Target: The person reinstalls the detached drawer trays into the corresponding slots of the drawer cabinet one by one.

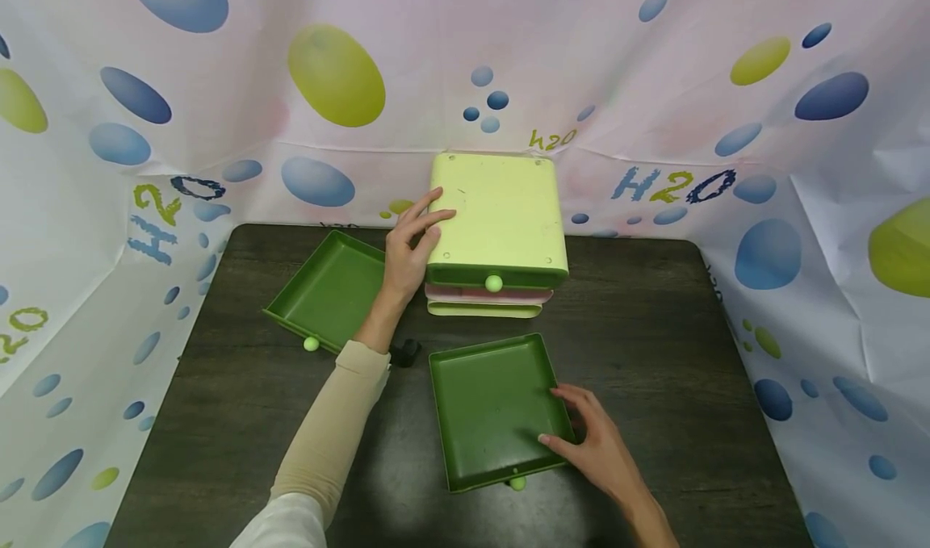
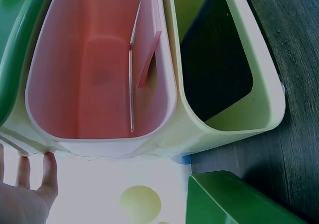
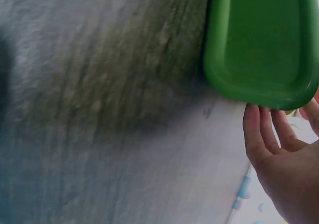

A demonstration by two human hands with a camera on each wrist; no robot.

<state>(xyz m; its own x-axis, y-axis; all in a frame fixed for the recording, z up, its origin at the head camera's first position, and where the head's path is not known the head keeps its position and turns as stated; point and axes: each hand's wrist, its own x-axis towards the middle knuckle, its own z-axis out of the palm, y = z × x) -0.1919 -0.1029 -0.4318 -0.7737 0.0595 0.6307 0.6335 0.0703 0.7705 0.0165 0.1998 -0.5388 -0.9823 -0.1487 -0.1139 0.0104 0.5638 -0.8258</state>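
Observation:
A small tiered drawer cabinet with a pale yellow top (image 1: 501,209) stands at the back of the table. Its top tier holds a green drawer with a round knob (image 1: 494,283); the pink compartment (image 2: 99,84) and the pale green compartment (image 2: 239,119) below have no drawers in them. My left hand (image 1: 410,245) rests on the cabinet's left side and upper edge, fingers extended. In front lies a loose green drawer (image 1: 497,411), knob towards me. My right hand (image 1: 599,447) holds it by the right wall, thumb over the rim and fingers outside.
Another green drawer (image 1: 334,290) sits at an angle on the dark wooden table (image 1: 639,330), left of the cabinet, partly behind my left forearm. A small black object (image 1: 405,353) lies by that forearm. Patterned curtain (image 1: 617,88) surrounds the table's back and sides.

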